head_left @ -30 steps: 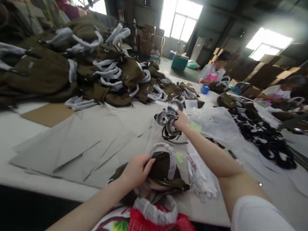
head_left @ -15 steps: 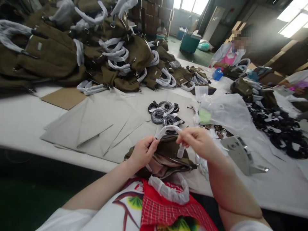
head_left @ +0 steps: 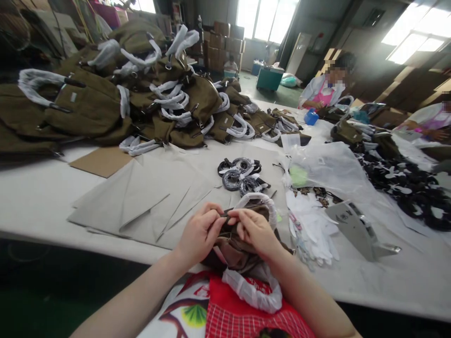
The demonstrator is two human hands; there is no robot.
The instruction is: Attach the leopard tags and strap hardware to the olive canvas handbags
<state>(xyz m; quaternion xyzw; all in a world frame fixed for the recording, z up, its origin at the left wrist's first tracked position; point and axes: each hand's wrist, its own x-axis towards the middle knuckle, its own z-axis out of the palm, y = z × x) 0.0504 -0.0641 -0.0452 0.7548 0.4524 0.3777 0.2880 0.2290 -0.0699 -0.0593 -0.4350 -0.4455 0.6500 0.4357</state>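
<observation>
An olive-brown handbag [head_left: 239, 256] lies at the table's near edge against my red apron, its mouth open towards me. White wrapping covers both its handles; the near handle [head_left: 252, 291] hangs over the apron, and the far handle [head_left: 259, 199] arches up behind my fingers. My left hand [head_left: 204, 230] is closed in a pinch on the bag near the base of the far handle. Right beside it, my right hand [head_left: 252, 230] pinches the same spot with thumb and forefinger. The small part between the fingertips is mostly hidden.
Coiled black straps [head_left: 241, 173] in plastic lie just beyond the bag. Grey sheets [head_left: 116, 202] spread to the left, below a large pile of olive bags [head_left: 95, 108]. At right are white tags [head_left: 313, 225], a grey metal stand [head_left: 355, 230] and black straps [head_left: 405, 188]. A co-worker [head_left: 324, 89] sits across.
My right hand has let go of the far handle's wrapped right side and moved left to meet my left hand. The left hand has shifted down slightly from the handle to its base.
</observation>
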